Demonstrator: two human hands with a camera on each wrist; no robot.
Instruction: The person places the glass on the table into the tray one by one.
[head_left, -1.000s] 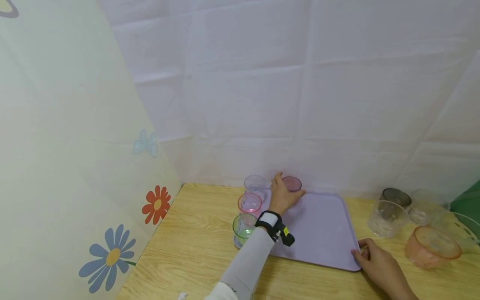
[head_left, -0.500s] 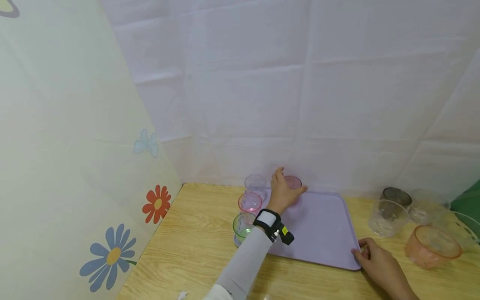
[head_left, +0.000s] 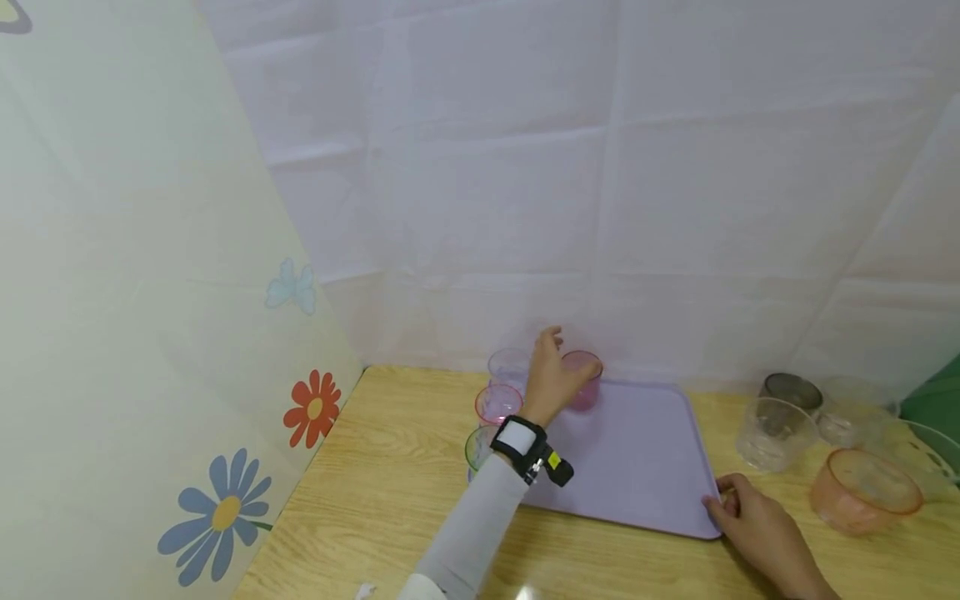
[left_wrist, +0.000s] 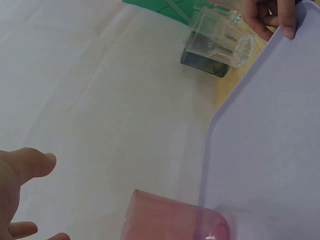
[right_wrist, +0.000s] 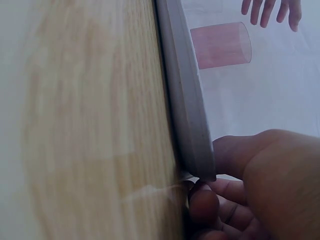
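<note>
My left hand [head_left: 553, 379] hovers with loose, spread fingers above a pink tumbler [head_left: 587, 397]. In the right wrist view a gap shows between those fingers and the tumbler [right_wrist: 222, 46], which stands upright at the far edge of a lilac tray [head_left: 637, 458]. Down the tray's left side run a clear cup [head_left: 507, 363], a red-rimmed cup [head_left: 497, 403] and a green-rimmed cup [head_left: 477, 450], the last partly behind my left wrist. My right hand [head_left: 761, 529] pinches the tray's near right corner, thumb above and fingers beneath the rim [right_wrist: 192, 115].
Right of the tray, on the wooden table [head_left: 360, 483], stand a dark grey cup [head_left: 791, 392], a clear cup [head_left: 776, 437] and an orange bowl [head_left: 862, 496], with other clear glassware behind. A green object [head_left: 937, 408] sits at the far right. White cloth [head_left: 480, 208] hangs behind the table.
My left hand has let go of the pink tumbler and moved up and left, its fingers spreading. The tumbler stays on the tray. My right hand keeps its hold on the corner.
</note>
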